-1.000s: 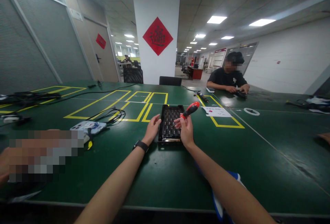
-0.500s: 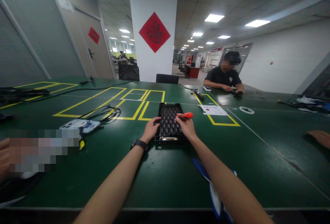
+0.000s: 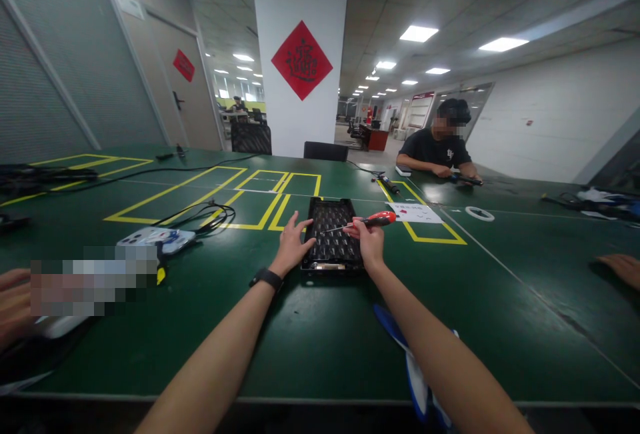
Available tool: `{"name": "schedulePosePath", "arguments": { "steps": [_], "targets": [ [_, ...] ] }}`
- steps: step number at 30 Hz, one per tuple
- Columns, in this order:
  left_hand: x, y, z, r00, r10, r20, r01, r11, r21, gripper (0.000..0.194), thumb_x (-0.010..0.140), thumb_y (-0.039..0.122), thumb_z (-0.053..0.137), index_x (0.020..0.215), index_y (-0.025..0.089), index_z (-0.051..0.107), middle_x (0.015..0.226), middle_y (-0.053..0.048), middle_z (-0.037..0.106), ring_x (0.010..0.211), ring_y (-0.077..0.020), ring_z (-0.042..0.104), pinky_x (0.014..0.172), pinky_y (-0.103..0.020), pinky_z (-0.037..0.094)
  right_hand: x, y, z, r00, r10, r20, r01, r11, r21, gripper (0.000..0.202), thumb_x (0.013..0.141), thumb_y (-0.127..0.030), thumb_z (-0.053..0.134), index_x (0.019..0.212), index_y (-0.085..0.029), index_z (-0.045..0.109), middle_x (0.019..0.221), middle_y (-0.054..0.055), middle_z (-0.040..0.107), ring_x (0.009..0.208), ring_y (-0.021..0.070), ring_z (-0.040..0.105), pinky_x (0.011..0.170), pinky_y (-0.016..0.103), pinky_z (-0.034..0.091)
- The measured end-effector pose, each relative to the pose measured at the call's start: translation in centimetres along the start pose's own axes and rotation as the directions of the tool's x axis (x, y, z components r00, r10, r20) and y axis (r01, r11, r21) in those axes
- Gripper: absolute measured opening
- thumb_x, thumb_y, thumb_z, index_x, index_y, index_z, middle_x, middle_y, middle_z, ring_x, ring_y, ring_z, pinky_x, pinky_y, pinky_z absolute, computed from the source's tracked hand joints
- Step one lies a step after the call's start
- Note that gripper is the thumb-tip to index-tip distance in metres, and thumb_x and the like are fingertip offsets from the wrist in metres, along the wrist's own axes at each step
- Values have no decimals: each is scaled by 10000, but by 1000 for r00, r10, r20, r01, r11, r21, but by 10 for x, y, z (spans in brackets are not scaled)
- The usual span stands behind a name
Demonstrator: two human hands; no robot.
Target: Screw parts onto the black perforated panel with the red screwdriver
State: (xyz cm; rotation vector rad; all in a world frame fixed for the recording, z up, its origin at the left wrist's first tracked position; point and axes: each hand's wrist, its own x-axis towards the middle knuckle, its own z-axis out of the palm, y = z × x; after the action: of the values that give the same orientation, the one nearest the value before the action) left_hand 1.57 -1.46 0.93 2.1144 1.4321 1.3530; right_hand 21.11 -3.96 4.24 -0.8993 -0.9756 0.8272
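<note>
A black rectangular case (image 3: pixel 333 231) lies flat on the green table (image 3: pixel 310 341), its patterned inside facing up and a metallic strip at its near edge. My left hand (image 3: pixel 293 241) is at the case's left edge, thumb and fingers spread apart, with nothing held. In my right hand (image 3: pixel 369 237), over the right edge of the case, is a screwdriver (image 3: pixel 381 219) with a red and black handle. Its thin shaft points left across the case; whether the tip touches the surface cannot be made out.
On the left lie a phone (image 3: pixel 175 239), black cables (image 3: pixel 215 217) and another person's hand (image 3: pixel 15 304). Blue-and-white items (image 3: pixel 417 381) sit under my right forearm. Beyond are a paper sheet (image 3: pixel 417 213), a tape ring (image 3: pixel 479 214) and a seated person (image 3: pixel 440 147).
The screwdriver has tilted flatter, its handle now further right and its shaft in view. My left hand's fingers have spread and shifted slightly left. The seated person's hands have moved.
</note>
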Motion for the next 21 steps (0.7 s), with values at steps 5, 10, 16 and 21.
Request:
{"name": "schedulePosePath", "arguments": {
  "steps": [5, 10, 16, 21],
  "targets": [
    [-1, 10, -2, 996, 57, 74, -52, 996, -68, 305, 745, 352, 579, 1025, 239, 620, 1056, -49, 640, 1015, -210, 552, 1038, -469, 213, -8, -5, 5, 998, -61, -19, 62, 996, 60, 260, 722, -321, 565, 862, -102, 587, 693, 59, 664, 592, 184, 666, 602, 290, 541],
    [-1, 13, 1, 999, 33, 36, -28, 989, -147, 219, 741, 363, 576, 857, 202, 669, 863, -38, 686, 844, -184, 601, 989, -434, 296, -11, -3, 6, 998, -42, -39, 45, 996, 71, 263, 729, -325, 548, 861, -100, 585, 682, 59, 666, 587, 188, 665, 588, 286, 534],
    [-2, 17, -2, 999, 24, 22, -19, 981, -191, 221, 717, 347, 604, 858, 186, 661, 848, -53, 677, 835, -188, 596, 870, -375, 399, -12, -2, 7, 997, -58, -45, 62, 994, 91, 244, 734, -319, 548, 852, -107, 578, 674, 52, 660, 563, 173, 655, 595, 289, 534],
    [-1, 18, -2, 998, 45, 35, -38, 982, -187, 204, 707, 330, 619, 851, 190, 653, 831, -42, 672, 818, -182, 591, 845, -364, 404, -15, -4, 7, 996, -85, -22, 87, 995, 56, 244, 736, -327, 550, 846, -112, 578, 675, 43, 652, 568, 176, 655, 609, 309, 538]
  ]
}}
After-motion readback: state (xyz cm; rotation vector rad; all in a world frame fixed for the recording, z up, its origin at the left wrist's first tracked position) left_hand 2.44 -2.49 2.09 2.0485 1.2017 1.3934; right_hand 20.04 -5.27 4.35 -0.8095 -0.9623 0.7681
